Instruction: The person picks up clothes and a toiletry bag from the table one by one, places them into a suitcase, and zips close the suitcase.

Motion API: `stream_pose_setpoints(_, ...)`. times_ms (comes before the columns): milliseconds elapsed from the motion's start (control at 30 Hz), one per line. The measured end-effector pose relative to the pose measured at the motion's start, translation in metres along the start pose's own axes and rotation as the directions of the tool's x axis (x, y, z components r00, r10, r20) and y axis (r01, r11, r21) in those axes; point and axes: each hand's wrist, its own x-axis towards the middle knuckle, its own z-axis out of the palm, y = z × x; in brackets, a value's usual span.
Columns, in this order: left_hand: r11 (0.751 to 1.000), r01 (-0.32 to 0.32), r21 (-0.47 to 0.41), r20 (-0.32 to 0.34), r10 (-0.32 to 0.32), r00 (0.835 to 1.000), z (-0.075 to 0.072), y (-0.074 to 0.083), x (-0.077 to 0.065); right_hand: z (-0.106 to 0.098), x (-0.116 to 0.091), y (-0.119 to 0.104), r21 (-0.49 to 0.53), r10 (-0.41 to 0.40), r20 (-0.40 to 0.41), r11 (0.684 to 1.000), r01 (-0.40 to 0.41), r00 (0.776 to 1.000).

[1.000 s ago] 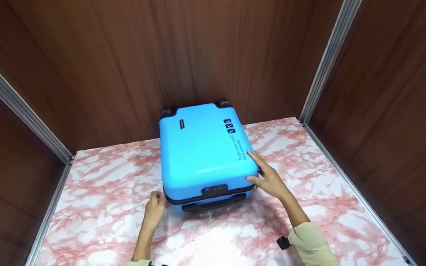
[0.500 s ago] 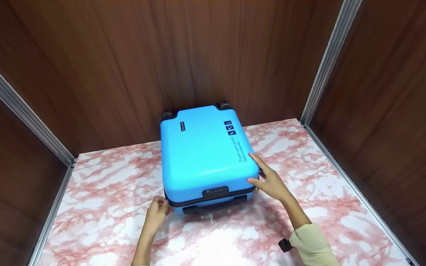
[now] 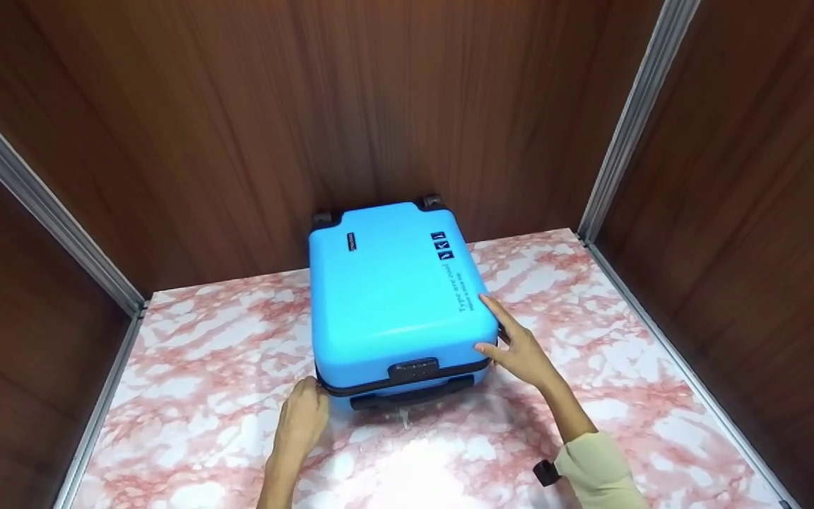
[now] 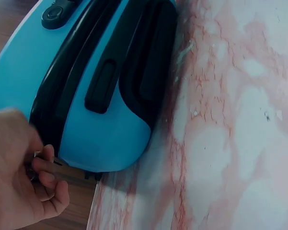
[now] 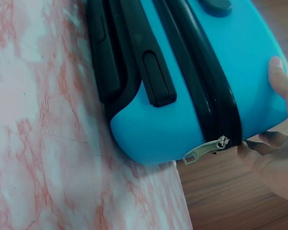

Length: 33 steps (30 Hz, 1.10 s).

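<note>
A bright blue hard-shell suitcase (image 3: 393, 283) lies flat, its black zipper band (image 3: 357, 387) and combination lock (image 3: 414, 367) facing the person. At the near left corner, the left hand (image 3: 302, 417) has its fingers curled at the zipper band. In the left wrist view, thumb and fingers pinch a small metal zipper pull (image 4: 37, 154), mostly hidden by them. The right hand (image 3: 522, 353) rests on the near right corner, thumb on the blue shell and fingers spread along the side. Beside it, a second zipper pull (image 5: 203, 151) hangs free in the right wrist view.
The suitcase lies on a red-and-white marbled tabletop (image 3: 202, 353). Brown wood-look panels (image 3: 379, 106) with metal corner posts (image 3: 626, 127) enclose the back and sides. Black suitcase wheels (image 3: 323, 219) are close to the back panel. A black handle (image 3: 414, 394) runs along the near side.
The left hand has turned at the near left corner, so more of its back faces up. The right hand keeps its hold on the right corner. The suitcase has hardly shifted in view.
</note>
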Motion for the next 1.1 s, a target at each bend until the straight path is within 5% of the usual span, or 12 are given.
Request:
stream_pose_setpoints(200,1.0,0.0,0.007,0.02,0.0,1.0,0.006,-0.004,-0.003,0.001,0.0,0.001,-0.016,-0.009,-0.007,1.0,0.009,1.0)
stream_pose_setpoints(367,0.999,0.0,0.04,-0.085,0.004,0.996,0.014,-0.003,-0.006,0.002,0.0,0.0,-0.025,-0.012,-0.008,1.0,0.012,1.0)
stream_pose_setpoints(600,0.994,0.088,0.07,-0.176,-0.074,0.982,0.025,0.001,-0.01,0.003,-0.002,-0.002,-0.022,-0.014,-0.014,1.0,0.014,1.0)
stream_pose_setpoints(800,0.993,0.091,0.078,-0.261,-0.068,0.963,0.035,0.007,-0.013,0.004,-0.002,-0.003,-0.034,-0.024,-0.029,0.999,0.023,0.999)
stream_pose_setpoints(1100,0.993,0.051,0.103,-0.419,-0.003,0.908,0.047,0.011,-0.019,0.006,-0.001,0.005,-0.033,-0.029,-0.016,0.999,0.028,0.999)
